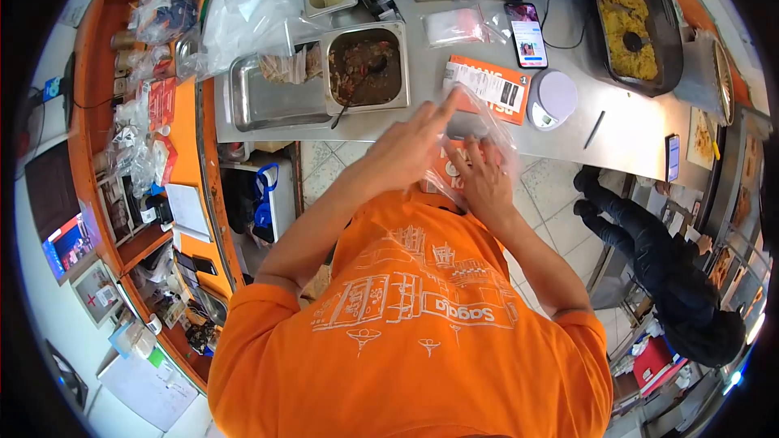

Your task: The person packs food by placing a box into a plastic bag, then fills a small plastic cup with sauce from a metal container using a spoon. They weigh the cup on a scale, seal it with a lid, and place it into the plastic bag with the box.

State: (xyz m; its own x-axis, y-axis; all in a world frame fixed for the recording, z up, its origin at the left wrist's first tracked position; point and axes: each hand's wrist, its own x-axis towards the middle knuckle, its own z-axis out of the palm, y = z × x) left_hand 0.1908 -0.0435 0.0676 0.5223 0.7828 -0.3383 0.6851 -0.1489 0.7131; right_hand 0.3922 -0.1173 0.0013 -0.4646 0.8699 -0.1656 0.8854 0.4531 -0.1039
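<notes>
Head view: a clear plastic bag (pixel 501 134) is located at the near edge of the steel counter (pixel 625 138), between the hands and partly overlapping a labelled orange box (pixel 495 88). An orange-and-white pack (pixel 448 166) is seen at the bag's lower part, close to the orange shirt (pixel 414 324); whether it is inside or just behind the film cannot be told. The left hand (pixel 410 142) is set at the bag's upper left side, index finger extended; whether the film is pinched cannot be told. The right hand (pixel 484 177) is laid over the lower part, fingers spread wide, nothing seen enclosed. A round white scale (pixel 553 100) is seen beside the box. Handling, as judged: film thin, limp, light, likely slippery, easily creased or torn if tugged at one point. Any weight would be expected from the pack, likely light and firmer than the film. Film best taken at the rim, edges pinched apart; pack best supported from below or by its sides, not hung from one corner.
</notes>
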